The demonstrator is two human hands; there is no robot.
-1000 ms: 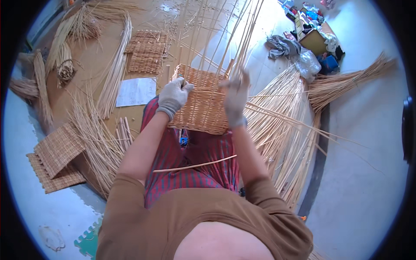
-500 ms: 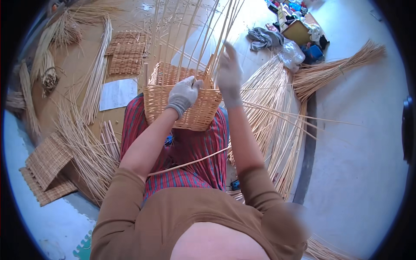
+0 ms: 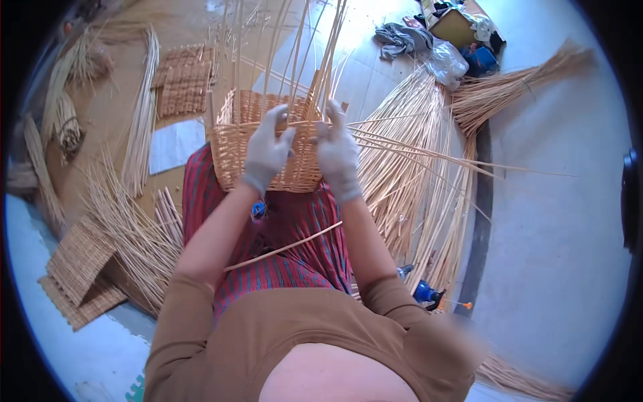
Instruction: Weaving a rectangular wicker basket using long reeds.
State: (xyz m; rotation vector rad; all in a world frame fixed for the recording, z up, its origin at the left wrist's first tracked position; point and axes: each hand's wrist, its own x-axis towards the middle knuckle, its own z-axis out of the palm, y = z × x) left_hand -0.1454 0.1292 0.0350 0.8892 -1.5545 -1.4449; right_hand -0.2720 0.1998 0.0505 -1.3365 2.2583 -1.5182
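Note:
A partly woven wicker basket rests on my lap, with tall thin stakes rising from it. Both my hands wear pale gloves. My left hand is against the basket's front at the rim, its thumb and fingers apart. At the front right corner my right hand has its fingers bent around a cane strand at the rim; the exact grip is partly hidden. Several loose cane strands stretch out to the right from behind that hand.
Bundles of cane spread on the floor at the right, beside a tied bundle. Woven mats, a white sheet and more cane lie at the left. A blue tool is near my right elbow.
My right hand has come down from among the stakes to the basket's right rim. My left hand has shifted slightly left and its fingers have spread. The view has moved a little.

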